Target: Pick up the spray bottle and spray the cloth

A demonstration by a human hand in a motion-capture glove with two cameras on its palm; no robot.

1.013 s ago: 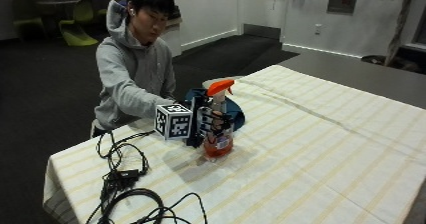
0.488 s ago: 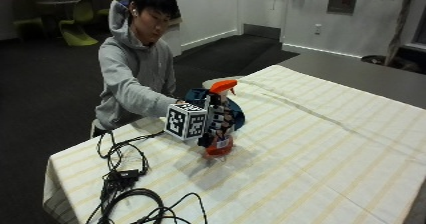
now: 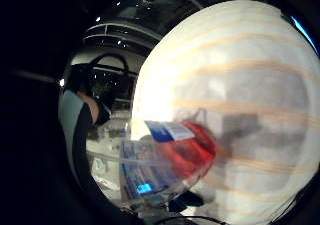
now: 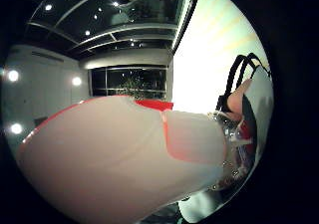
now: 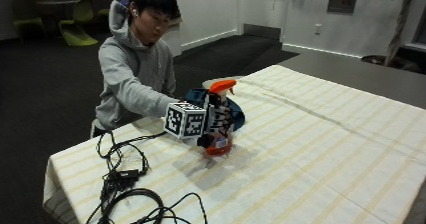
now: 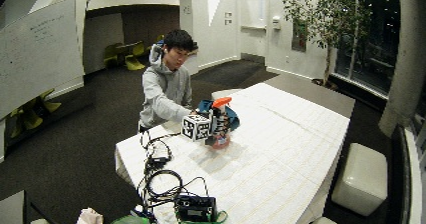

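My gloved hand [image 5: 216, 119] grips the spray bottle [image 5: 221, 115] by its neck and holds it upright. It stands near the desk [image 5: 319, 159] edge on my side, and the blue cloth [image 5: 234, 115] lies just behind it.

1. My right arm [image 5: 136, 91] reaches forward from the shoulder, elbow slightly bent, grey sleeve down to the wrist.
2. My gloved right hand [image 5: 216, 119] sits at the arm's end, upright.
3. Its fingers look curled in a grip, though they show poorly.
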